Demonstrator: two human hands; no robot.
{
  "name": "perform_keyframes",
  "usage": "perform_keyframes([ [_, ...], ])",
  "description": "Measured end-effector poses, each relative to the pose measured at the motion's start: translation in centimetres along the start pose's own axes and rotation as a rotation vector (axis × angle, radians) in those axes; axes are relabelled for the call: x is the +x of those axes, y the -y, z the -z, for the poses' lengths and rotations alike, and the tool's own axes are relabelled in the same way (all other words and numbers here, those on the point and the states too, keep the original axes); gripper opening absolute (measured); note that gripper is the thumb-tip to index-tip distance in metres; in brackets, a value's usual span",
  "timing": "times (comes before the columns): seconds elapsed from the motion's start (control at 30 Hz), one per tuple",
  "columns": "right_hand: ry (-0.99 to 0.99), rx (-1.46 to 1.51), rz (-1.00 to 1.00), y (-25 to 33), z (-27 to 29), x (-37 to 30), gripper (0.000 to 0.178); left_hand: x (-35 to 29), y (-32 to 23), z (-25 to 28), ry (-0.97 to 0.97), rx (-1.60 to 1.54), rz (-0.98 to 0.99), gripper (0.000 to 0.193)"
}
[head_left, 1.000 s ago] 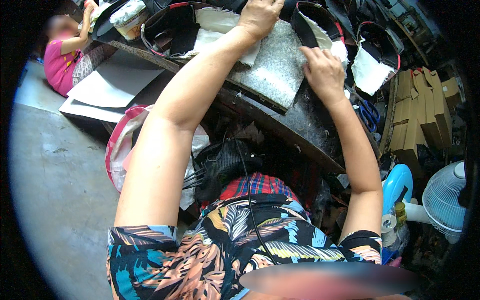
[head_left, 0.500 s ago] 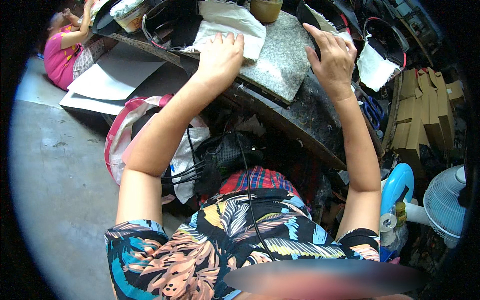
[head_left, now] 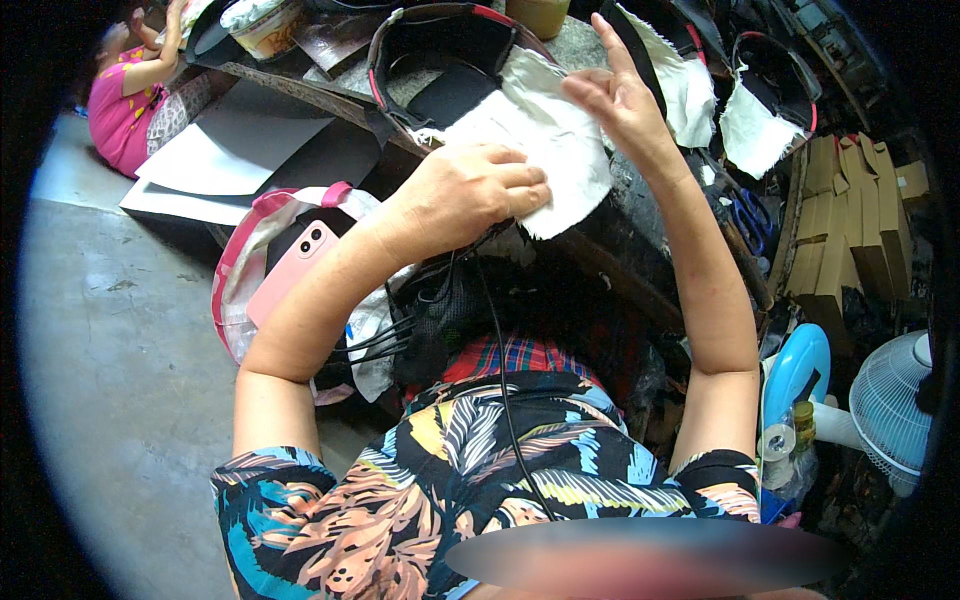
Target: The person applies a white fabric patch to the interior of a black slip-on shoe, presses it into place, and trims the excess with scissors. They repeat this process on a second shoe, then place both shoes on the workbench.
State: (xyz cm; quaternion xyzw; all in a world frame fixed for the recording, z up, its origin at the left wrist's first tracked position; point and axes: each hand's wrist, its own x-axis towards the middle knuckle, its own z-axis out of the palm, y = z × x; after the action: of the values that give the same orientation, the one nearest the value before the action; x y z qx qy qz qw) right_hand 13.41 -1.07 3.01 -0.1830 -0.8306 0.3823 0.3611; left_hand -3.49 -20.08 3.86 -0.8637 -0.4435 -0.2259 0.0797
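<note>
A black curved piece with a red-trimmed rim (head_left: pixel 455 42) stands on the workbench, and a frayed white cloth flap (head_left: pixel 560 130) spreads from it toward me. My left hand (head_left: pixel 470 192) is on the near left side of this flap, its fingers closed on the cloth's edge. Above the flap's right side, my right hand (head_left: pixel 630 100) has its index finger stretched out and its thumb apart, with nothing visible in it. Just behind it stands a second black piece with white cloth (head_left: pixel 685 95). A third piece with white cloth (head_left: pixel 755 135) lies farther right.
A grey stone slab (head_left: pixel 582 40) lies partly under the first piece, with a jar (head_left: pixel 540 15) behind. Blue-handled scissors (head_left: pixel 750 220), folded cardboard (head_left: pixel 830 230) and a fan (head_left: pixel 890 400) are at right. A pink phone (head_left: pixel 292 272) sits in a bag at left. Another person (head_left: pixel 125 110) sits far left.
The black piece with its white cloth has come nearer and to the right, over the slab. My left hand has drawn back toward me and closed; my right hand has shifted slightly left.
</note>
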Motion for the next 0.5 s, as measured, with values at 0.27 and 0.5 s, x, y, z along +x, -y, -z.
perform_keyframes([
  [0.27, -0.076, -0.297, -0.165, 1.1, 1.0, -4.1, 0.073, 0.3, -0.5, 2.2, 0.217, -0.224, -0.030, 0.042],
  [0.5, -0.045, -0.183, -0.279, -0.4, 1.4, -7.1, 0.076, 4.2, 0.9, 0.1, 0.081, -0.087, 0.367, 0.023],
])
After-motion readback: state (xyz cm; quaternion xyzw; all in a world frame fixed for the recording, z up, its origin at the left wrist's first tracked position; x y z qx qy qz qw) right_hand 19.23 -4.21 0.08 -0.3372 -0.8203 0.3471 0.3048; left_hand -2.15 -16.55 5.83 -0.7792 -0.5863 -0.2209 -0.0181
